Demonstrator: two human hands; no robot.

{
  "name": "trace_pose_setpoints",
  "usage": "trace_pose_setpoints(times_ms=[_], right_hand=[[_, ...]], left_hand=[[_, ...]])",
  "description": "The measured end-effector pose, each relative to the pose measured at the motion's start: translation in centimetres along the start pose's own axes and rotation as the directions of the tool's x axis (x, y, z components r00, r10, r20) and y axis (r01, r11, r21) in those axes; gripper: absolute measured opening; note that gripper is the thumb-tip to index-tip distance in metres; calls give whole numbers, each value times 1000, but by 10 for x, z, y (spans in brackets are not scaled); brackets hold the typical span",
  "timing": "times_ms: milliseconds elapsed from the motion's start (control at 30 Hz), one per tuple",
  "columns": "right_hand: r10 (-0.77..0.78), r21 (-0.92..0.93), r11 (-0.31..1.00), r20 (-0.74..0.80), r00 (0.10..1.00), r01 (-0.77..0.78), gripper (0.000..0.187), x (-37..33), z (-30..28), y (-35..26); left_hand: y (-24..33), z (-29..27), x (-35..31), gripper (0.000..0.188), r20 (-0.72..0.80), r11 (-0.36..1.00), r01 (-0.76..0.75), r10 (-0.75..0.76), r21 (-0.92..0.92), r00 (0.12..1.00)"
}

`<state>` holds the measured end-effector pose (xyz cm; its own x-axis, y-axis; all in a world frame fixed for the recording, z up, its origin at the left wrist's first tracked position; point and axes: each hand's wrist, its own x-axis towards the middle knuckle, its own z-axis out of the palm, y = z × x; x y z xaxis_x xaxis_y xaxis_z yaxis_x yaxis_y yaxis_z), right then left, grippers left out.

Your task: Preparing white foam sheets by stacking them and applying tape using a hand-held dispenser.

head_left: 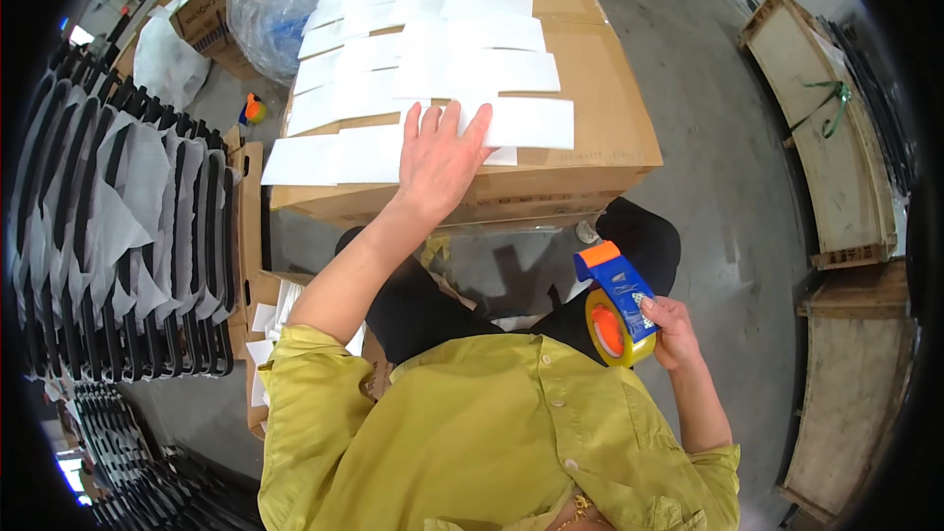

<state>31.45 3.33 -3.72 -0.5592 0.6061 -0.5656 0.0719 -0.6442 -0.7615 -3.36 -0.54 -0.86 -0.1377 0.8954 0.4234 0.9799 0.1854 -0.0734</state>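
Note:
White flat strips lie in overlapping rows on top of a large cardboard box in front of me. My left hand rests on the nearest row, fingers stretched out and a little apart on the strips by the box's near edge. Off to the right, over my thigh, my right hand is closed around a blue and orange tape dispenser. A roll of yellowish tape with an orange hub sits on it. The dispenser is held apart from the box.
Black frames with white sheets between them stand stacked at the left. Below them an open carton holds white pieces. Another tape dispenser lies beyond the frames. Clear plastic wrap bulges behind the box. Wooden crates line the right.

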Motion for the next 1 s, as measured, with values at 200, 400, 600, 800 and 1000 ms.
trace_pose_setpoints(times_ms=[200, 400, 600, 800, 1000], right_hand=[[61, 10, 998, 45, 997, -61, 32, -1, -2, 3], [96, -30, 995, 103, 990, -93, 31, 6, 0, 1], [184, -153, 976, 193, 964, -156, 29, 22, 11, -12], [235, -319, 934, 220, 947, -158, 26, 29, 18, -16], [278, -428, 883, 146, 949, -192, 23, 30, 40, -16]], left_hand=[[15, 11, 0, 48, 123, 997, 73, -77, 33, 989], [12, 7, -6, 55, 82, 996, 86, -85, -12, 993], [19, -14, -22, 46, -210, 973, 32, -81, -228, 974], [-4, -43, -199, 33, -225, 768, 459, -593, -447, 773], [-27, 0, -425, 71, 87, 37, 993, -995, -110, 47]])
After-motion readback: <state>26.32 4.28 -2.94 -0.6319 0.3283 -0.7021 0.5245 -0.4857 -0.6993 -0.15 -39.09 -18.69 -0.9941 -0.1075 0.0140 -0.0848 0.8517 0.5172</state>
